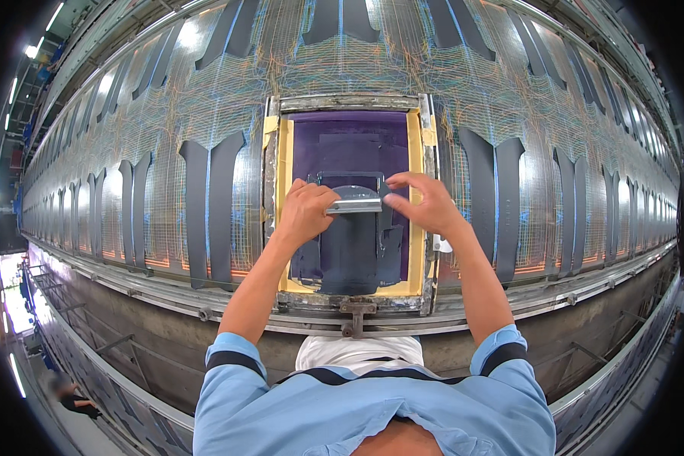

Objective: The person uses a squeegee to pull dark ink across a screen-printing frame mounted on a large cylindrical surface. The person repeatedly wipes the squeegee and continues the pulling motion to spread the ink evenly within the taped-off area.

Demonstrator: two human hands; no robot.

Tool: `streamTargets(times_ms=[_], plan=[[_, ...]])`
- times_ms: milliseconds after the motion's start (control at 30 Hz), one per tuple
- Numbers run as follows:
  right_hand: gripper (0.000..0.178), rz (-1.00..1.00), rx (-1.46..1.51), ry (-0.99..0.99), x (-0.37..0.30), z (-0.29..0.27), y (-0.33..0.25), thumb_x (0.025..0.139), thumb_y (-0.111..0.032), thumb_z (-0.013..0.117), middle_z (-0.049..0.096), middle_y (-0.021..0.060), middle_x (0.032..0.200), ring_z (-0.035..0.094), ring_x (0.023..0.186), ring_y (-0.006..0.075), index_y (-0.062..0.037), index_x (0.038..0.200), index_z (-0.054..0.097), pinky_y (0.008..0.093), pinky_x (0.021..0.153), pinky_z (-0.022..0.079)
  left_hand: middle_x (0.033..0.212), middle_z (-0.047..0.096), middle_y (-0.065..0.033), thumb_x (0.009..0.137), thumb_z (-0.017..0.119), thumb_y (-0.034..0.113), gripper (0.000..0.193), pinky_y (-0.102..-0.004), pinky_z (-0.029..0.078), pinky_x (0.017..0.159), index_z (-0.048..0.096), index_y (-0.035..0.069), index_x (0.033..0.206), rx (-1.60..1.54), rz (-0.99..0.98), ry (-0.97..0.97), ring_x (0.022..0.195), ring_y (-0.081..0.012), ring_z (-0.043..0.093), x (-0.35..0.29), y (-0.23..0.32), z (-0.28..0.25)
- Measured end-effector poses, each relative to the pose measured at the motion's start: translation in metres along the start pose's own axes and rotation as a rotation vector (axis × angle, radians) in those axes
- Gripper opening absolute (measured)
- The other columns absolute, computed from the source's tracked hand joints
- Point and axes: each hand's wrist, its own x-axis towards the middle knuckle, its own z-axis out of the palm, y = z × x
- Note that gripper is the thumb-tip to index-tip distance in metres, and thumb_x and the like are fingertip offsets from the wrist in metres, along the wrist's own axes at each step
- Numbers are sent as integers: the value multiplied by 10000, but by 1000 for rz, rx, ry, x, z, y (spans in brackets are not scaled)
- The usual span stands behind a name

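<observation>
A screen-printing frame [349,102] with yellow-taped edges lies on the long table in front of me. Its purple mesh [391,125] carries smears of dark grey ink [349,262]. My left hand [306,210] is closed round the left end of a metal-edged squeegee [357,205], which stands crosswise over the middle of the mesh. Just off the squeegee's right end is my right hand [427,204], its thumb and forefinger apart and nothing visible between them. The squeegee's lower edge is hard to make out against the ink.
Dark grey fabric pieces [197,205] lie in pairs along the table, which is covered with thin coloured lines. A metal rail [509,295] runs along the near edge, with a clamp [356,311] at the frame. Another person [77,399] is far off at lower left.
</observation>
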Motion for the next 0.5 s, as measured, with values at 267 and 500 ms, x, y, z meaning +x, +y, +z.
streamTargets(times_ms=[267, 500], plan=[[297, -110, -556, -236, 84, 37, 11, 829, -344, 793, 683, 124, 881, 632, 934, 341, -111, 993, 708, 466, 884, 470, 761, 701, -60, 698, 776, 141, 69, -419, 417, 770, 724, 144, 744, 60, -89, -218, 764, -293, 657, 64, -45, 8], [304, -262, -601, -76, -32, 103, 17, 678, -181, 810, 661, 101, 813, 637, 910, 308, -58, 912, 659, 438, 871, 464, 816, 704, -44, 670, 716, 34, 185, -424, 422, 750, 722, 134, 826, -32, -70, -149, 780, -270, 661, -49, 13, 23]])
